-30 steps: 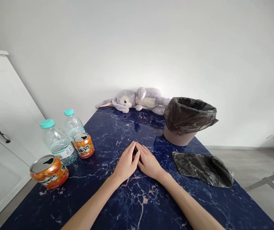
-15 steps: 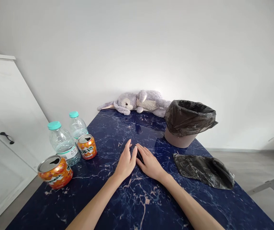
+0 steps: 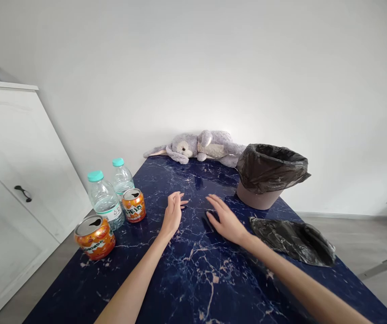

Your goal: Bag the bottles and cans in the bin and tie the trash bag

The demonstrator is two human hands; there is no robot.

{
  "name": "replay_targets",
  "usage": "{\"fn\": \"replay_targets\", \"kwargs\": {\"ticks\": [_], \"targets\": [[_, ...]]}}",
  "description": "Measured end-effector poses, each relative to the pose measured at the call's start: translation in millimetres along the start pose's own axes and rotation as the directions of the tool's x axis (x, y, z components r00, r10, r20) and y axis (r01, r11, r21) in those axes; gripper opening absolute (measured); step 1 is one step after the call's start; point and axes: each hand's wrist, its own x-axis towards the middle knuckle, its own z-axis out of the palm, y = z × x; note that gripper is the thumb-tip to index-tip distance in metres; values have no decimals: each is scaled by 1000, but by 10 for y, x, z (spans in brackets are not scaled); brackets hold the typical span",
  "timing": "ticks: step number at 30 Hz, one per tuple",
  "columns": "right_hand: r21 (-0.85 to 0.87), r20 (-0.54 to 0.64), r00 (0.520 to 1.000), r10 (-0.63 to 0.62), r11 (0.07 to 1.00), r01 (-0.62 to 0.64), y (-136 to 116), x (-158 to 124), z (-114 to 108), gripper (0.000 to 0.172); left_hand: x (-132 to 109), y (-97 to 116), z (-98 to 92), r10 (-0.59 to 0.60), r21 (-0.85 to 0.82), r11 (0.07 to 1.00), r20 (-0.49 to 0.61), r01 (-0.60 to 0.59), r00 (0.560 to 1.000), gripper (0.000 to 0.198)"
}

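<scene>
Bright, even daylight — edges fisheye-warped

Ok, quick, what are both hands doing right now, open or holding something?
Left hand: open, over the table, holding nothing.
Right hand: open, palm down, holding nothing.

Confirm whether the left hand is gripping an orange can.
No, the left hand is open over the table, apart from the nearest orange can.

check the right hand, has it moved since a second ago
Yes. The right hand has slid to the right, away from the left hand it was touching, and now lies nearer the lined bin.
</scene>
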Motion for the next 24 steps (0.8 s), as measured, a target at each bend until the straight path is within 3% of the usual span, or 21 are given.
{"fn": "replay_targets", "kwargs": {"ticks": [6, 9, 11, 14, 17, 24], "targets": [[-184, -221, 968, -122, 980, 82, 147, 488, -1104, 39, 53, -80, 8, -13, -19, 1000, -28, 12, 1000, 46], [-292, -311, 944, -111, 956, 16, 322, 670, -1570, 46, 59, -79, 5, -20, -25, 999, -43, 19, 999, 47], [-407, -337, 941, -33, 906, -114, 498, 728, -1767, 52, 54, -69, 0, -22, -28, 999, -48, 20, 999, 47], [-487, -336, 934, 118, 828, -280, 772, 733, -1906, 57, 46, -53, -10, -23, -29, 999, -45, 22, 999, 48], [-480, -307, 933, 189, 816, -323, 950, 694, -1935, 59, 44, -46, -23, -27, -28, 999, -37, 26, 999, 50], [-423, -255, 947, 194, 859, -290, 884, 646, -1995, 56, 56, -38, -46, -30, -34, 999, -27, 29, 999, 56]]}}
